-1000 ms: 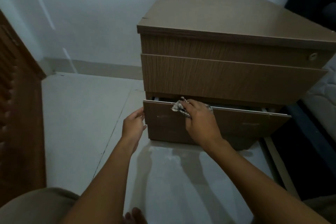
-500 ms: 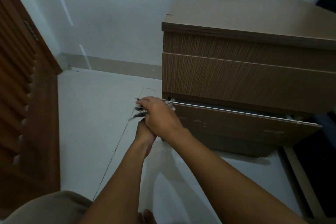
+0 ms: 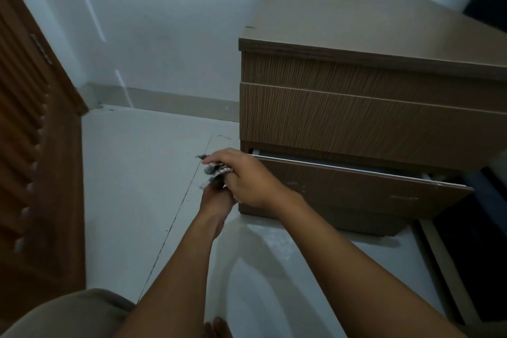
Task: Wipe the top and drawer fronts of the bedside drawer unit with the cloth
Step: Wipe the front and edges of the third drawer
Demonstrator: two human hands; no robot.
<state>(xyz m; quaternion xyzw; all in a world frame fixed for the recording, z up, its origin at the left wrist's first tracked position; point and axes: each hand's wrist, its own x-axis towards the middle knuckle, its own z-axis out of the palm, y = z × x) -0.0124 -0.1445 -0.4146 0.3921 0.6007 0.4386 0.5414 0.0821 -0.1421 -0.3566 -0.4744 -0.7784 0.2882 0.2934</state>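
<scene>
At the left end of the bottom drawer front [image 3: 370, 192], your cloth [image 3: 212, 171] sits bunched in your right hand [image 3: 248, 181]. The fingers curl round it, so only a grey, patterned tuft sticks out past the knuckles, off the corner of the drawer unit [image 3: 356, 27] and over the floor [image 3: 142, 173].

A second ago that hand held the cloth on the drawer's upper edge, nearer its middle. Since then it has swept leftward along the edge and run off the end. Your left hand [image 3: 216, 200], which lay open beside the drawer's left edge, now sits under the right one and touches it. Its fingers are hidden behind the cloth and your right hand, so you cannot tell whether they grip anything.

The bottom drawer stands slightly pulled out, its right end farther forward than its left. The middle drawer front [image 3: 356, 123] and top drawer front [image 3: 356, 74] sit closed.

That stroke along the upper edge looks finished. The face below it shows pale scuffs and probably still needs a pass, and with both hands meeting at the cloth you may be about to refold it. A louvred wooden door [image 3: 24, 145] stands well to the left.
</scene>
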